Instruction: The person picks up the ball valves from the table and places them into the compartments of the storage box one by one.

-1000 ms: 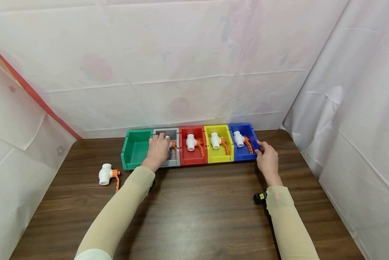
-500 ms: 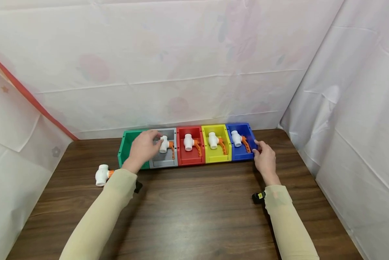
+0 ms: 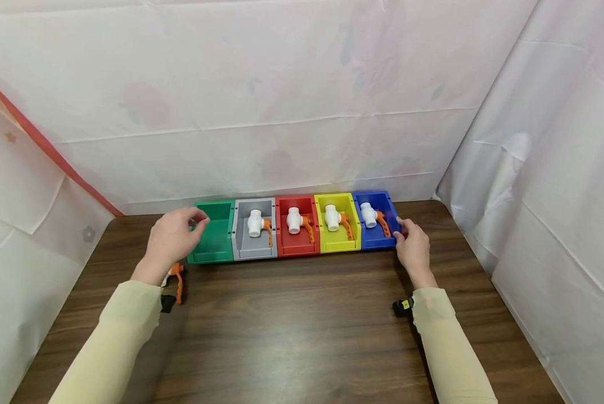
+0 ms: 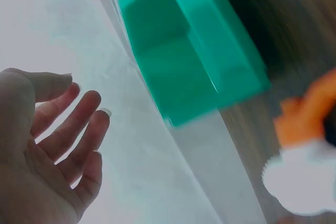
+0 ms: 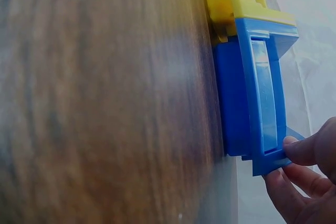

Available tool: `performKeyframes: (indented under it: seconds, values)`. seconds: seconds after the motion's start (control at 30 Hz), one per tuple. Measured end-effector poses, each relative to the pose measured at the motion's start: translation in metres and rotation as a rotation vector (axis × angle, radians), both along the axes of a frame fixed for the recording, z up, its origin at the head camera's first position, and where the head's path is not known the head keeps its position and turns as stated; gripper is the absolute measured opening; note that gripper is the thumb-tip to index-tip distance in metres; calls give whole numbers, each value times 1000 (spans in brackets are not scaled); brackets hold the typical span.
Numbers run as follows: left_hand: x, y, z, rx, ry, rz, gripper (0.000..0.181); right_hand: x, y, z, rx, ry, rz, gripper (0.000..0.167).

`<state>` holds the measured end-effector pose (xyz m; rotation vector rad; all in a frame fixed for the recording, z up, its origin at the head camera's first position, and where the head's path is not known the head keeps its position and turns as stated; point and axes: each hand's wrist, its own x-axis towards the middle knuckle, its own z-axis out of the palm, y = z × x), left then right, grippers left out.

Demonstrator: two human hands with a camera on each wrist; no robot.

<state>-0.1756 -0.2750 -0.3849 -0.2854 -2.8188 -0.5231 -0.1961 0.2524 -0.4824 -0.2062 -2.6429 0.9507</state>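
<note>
My left hand (image 3: 173, 238) hovers by the left side of the green bin (image 3: 211, 255), holding nothing. Its fingers are loosely bent and apart in the left wrist view. Below that wrist lies a ball valve (image 3: 179, 286) on the table, its white body mostly hidden in the head view; the left wrist view shows its blurred white body (image 4: 304, 179). My right hand (image 3: 414, 249) pinches the front right corner of the blue bin (image 5: 268, 98) between thumb and fingers. White ball valves with orange handles lie in the grey, red, yellow and blue bins, such as the grey bin's valve (image 3: 255, 223).
The grey bin (image 3: 246, 253), red bin (image 3: 296, 249) and yellow bin (image 3: 339, 247) stand in one joined row between the green and blue ones. The row stands at the back of the wooden table (image 3: 291, 325), against a white curtain (image 3: 281, 140).
My left hand has drawn back from the valve in the grey bin and moved left, past the green bin, over the loose valve. The right hand keeps its grip on the blue bin.
</note>
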Motion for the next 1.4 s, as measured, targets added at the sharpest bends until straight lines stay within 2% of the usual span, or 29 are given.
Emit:
performKeyframes:
  seconds: [0.3, 0.47, 0.63, 0.73, 0.9, 1.07, 1.2, 1.4]
  values:
    - [24, -40, -5, -15, -43, 64, 21, 0, 1, -3, -7, 12, 3, 35]
    - [33, -57, -11, -32, -65, 79, 25, 0, 1, -4, -11, 19, 1, 34]
    - [40, -72, -20, -51, -71, 37, 27, 0, 1, -4, -5, 11, 4, 35]
    - [43, -79, -27, -79, -106, -6, 30, -1, 0, -3, -4, 5, 4, 35]
    - [46, -86, -35, -124, -265, -71, 43, 0, 1, -4, -7, 5, 3, 35]
    - [48, -89, -44, -104, -393, -129, 50, 0, 1, -4, -7, 14, 4, 35]
    - [48, -89, -49, -113, -427, -163, 53, 0, 1, -3, -12, 24, 4, 35]
    - [47, -89, -53, -130, -417, -174, 54, -1, 1, -3, -15, 27, 4, 35]
